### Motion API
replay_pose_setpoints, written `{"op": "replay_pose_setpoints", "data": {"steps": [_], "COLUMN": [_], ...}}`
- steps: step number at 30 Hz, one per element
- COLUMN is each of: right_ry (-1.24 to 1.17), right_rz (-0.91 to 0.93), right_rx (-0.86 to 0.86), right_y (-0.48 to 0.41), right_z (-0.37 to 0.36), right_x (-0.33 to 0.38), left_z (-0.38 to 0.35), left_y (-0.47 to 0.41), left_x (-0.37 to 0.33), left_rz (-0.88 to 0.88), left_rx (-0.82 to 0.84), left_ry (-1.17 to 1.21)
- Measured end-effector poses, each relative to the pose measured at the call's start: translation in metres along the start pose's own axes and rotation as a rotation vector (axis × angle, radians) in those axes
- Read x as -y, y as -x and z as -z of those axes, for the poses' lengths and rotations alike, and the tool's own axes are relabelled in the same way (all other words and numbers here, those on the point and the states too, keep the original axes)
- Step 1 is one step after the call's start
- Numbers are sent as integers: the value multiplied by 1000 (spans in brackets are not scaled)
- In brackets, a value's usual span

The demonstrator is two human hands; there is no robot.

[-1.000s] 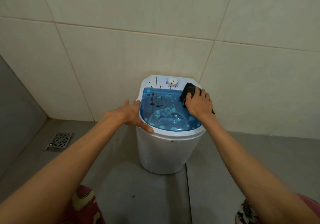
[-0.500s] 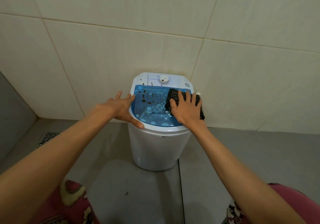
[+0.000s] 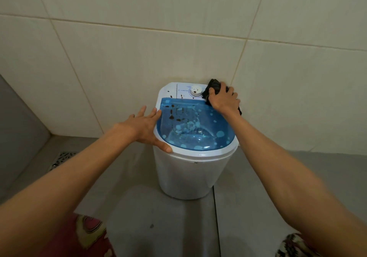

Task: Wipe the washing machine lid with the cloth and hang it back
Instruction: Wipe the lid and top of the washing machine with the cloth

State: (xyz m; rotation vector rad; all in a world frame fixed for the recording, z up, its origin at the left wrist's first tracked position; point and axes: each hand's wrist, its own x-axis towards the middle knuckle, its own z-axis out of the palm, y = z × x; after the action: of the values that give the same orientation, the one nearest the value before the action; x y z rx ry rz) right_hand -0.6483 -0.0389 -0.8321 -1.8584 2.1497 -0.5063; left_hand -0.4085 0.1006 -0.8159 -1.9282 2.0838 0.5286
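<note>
A small white washing machine (image 3: 188, 175) stands on the floor against the tiled wall. Its see-through blue lid (image 3: 198, 133) carries dark brown spots near the far left, and more spots mark the white control panel (image 3: 178, 92) around the dial (image 3: 195, 90). My right hand (image 3: 223, 99) presses a dark cloth (image 3: 213, 87) onto the machine's far right corner, beside the dial. My left hand (image 3: 148, 130) rests flat against the left rim, fingers spread, thumb on the front edge.
Cream wall tiles (image 3: 139, 48) rise right behind the machine. A metal floor drain (image 3: 59, 160) sits at the left on the grey floor (image 3: 158, 227). Patterned red clothing (image 3: 79, 237) shows at the bottom edge.
My right hand has slid the cloth from the lid's right side up to the far right corner by the dial. My left hand stays on the left rim.
</note>
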Motion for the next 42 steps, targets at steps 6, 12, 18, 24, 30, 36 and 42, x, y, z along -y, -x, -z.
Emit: {"op": "replay_pose_setpoints", "data": {"steps": [6,12,18,24,30,36,42], "right_ry": [31,106,176,165,-387,-245,-151], "right_rz": [34,-33,-28,361,350,138,51], "right_rx": [-74,-56,23,147,362,-128,-38], "right_y": [63,127,143,134,137,108,118], "right_z": [2,-3,-5,-22,11,31,-5], "right_x": [-26,-29,-12,40,52,-28,-55], "left_z": [1,2,3,-5,25,39,-41], "left_y": [2,4,8,11,27,34,-8], "left_x": [0,-2,-3,-2,-7,-58,-107], "left_rz": [4,18,15,61,113,-86,97], "left_rx": [11,16,-11,-91,13,-207,-482], "left_ry": [33,91,112,134,32,343,260]}}
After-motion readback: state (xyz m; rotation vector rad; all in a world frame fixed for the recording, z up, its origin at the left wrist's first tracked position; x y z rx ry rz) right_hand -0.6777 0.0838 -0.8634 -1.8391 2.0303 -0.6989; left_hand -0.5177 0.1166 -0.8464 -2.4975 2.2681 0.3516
